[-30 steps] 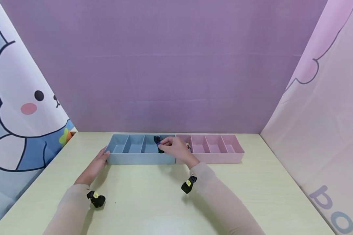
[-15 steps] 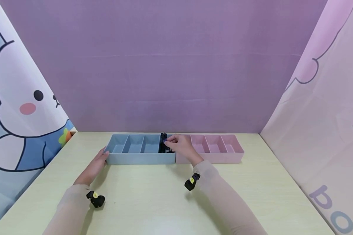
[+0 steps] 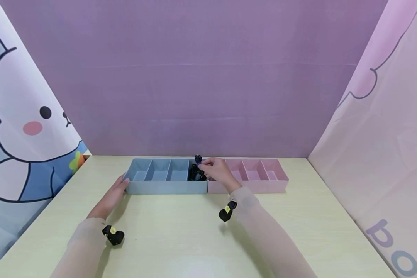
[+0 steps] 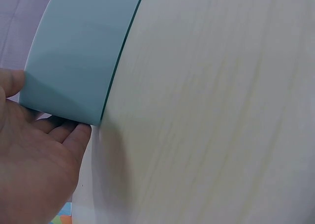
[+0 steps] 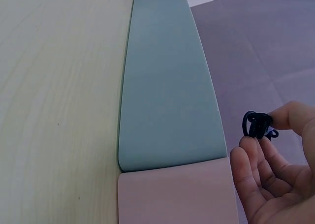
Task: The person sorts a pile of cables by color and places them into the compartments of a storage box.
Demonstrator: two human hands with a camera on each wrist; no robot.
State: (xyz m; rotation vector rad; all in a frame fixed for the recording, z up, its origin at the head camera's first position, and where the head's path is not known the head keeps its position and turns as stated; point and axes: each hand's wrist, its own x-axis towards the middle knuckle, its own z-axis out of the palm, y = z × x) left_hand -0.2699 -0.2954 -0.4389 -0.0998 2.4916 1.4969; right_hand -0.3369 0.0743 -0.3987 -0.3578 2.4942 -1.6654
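A long blue compartment box (image 3: 166,188) stands end to end with a pink compartment box (image 3: 250,187) on the table. My left hand (image 3: 115,192) holds the blue box's left end; in the left wrist view its thumb is at the rim and the fingers (image 4: 74,135) lie along the end wall. Over the blue box's rightmost compartment, my right hand (image 3: 220,172) pinches a bundled black cable (image 5: 258,124) with a bit of purple on it. Part of the cable sticks up above the rim, and the rest hangs in that compartment.
Thin dividers split both boxes into several compartments. A purple backdrop (image 3: 208,77) rises right behind them, with printed side curtains (image 3: 378,154) at left and right. The pale wooden table (image 3: 173,235) extends in front of the boxes.
My right hand has moved rightward with the black cable, from around the blue box's third compartment to its rightmost one, and slightly up. The left hand stays at the box's end.
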